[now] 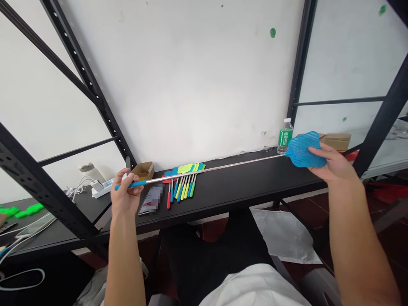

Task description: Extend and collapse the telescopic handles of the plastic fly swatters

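Left hand [125, 191]: thumb and fingers closed in a pinch on the blue handle [138, 184] of an extended fly swatter [304, 148]. Right hand [331, 163]: thumb laid on the near face of the swatter's blue perforated head, pinching its outer edge; the other fingers are mostly hidden behind it. The swatter is held above the black shelf [242, 175], its thin metal rod [216, 168] spanning between the hands and rising slightly toward the right. Below the rod, nearer the left hand, a row of more swatters [185, 169] lies on the shelf, heads toward the wall, handles red, blue, yellow-green and green. Just left of the row: a phone [150, 199], partly pixelated. Behind it stands a small open cardboard box [145, 170]. Beside the right hand, a green-labelled bottle [285, 138] stands upright near the white wall [197, 85]. Further left: a white power strip [103, 190] with a plug in it.
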